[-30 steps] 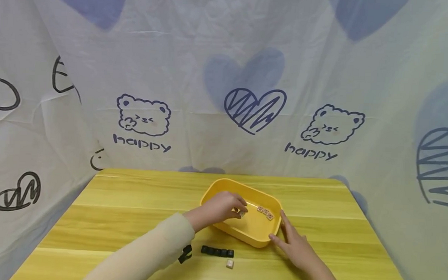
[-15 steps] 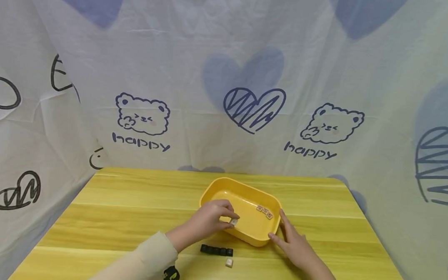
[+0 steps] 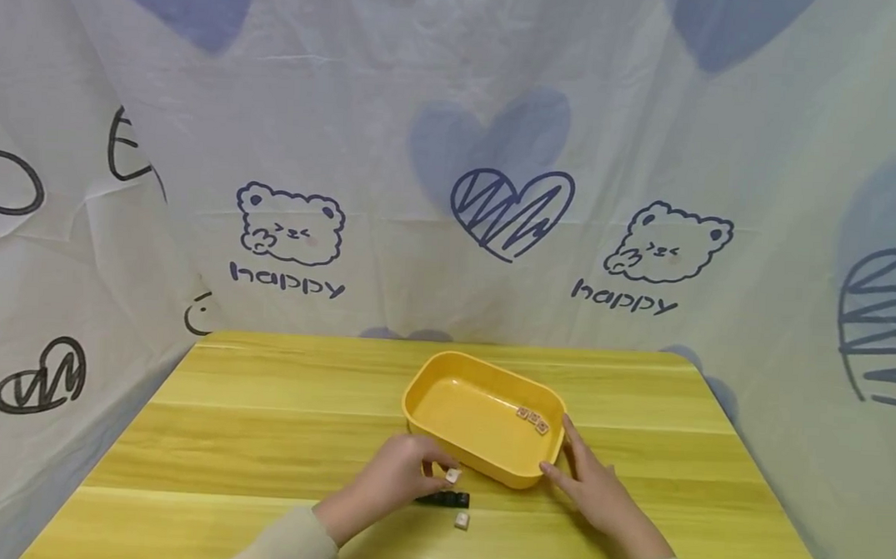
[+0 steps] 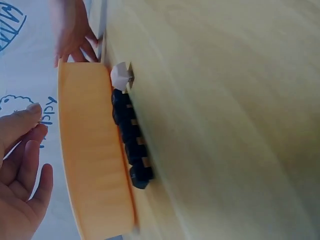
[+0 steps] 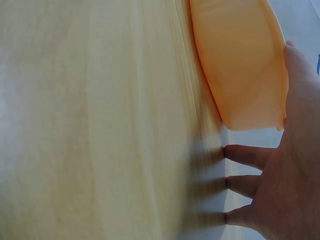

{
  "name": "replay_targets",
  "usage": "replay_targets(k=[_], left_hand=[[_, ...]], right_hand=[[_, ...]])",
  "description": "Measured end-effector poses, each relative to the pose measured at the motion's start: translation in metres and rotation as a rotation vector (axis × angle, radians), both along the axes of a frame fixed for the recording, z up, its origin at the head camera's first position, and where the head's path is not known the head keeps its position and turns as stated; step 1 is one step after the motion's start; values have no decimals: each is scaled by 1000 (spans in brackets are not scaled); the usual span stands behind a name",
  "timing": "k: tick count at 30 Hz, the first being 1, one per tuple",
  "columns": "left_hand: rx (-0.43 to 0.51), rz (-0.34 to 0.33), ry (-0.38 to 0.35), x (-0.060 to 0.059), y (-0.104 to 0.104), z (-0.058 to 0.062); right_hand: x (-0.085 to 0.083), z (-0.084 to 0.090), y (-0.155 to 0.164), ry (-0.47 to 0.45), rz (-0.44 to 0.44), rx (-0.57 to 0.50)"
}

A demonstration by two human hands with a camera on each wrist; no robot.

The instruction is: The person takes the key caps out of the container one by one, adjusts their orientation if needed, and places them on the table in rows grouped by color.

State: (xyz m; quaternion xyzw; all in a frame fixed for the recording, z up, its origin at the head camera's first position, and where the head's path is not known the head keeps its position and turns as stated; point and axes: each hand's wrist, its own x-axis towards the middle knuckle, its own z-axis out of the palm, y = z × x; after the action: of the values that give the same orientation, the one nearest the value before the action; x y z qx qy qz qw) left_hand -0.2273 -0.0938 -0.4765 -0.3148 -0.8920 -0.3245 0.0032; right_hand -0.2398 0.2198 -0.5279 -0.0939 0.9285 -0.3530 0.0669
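The left hand (image 3: pixel 397 482) pinches a small pale cube (image 3: pixel 452 476) between thumb and fingertips, just outside the near wall of the yellow tray (image 3: pixel 441 446) and right above a row of black cubes (image 3: pixel 446 499) lying on the table. What is printed on the held cube is too small to read. The right hand (image 3: pixel 592 490) lies with straight, spread fingers on the wooden table (image 3: pixel 261 438), its thumb and forefinger touching the tray's near right corner; it grasps nothing. A second pale cube (image 3: pixel 462 520) sits on the table just in front of the black row. Inside the tray, three tan cubes (image 3: pixel 533 418) lie in a short line against the right wall. Behind the table hangs a white cloth (image 3: pixel 284 239) printed with bears and hearts.
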Motion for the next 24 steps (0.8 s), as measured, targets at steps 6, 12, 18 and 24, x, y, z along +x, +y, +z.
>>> replay_targets(k=[6,12,18,24], left_hand=[[-51,4,-15,7,1,-12],[-156,30,-65,11,4,-23],[-271,43,-4,12,7,-28],[-336,33,33,11,7,-30]], right_hand=[[0,-1,1,5,2,-2],[-1,1,0,-4,-3,0],[0,3,-1,-8,-3,-4],[-1,4,-2,-11,-3,-8]])
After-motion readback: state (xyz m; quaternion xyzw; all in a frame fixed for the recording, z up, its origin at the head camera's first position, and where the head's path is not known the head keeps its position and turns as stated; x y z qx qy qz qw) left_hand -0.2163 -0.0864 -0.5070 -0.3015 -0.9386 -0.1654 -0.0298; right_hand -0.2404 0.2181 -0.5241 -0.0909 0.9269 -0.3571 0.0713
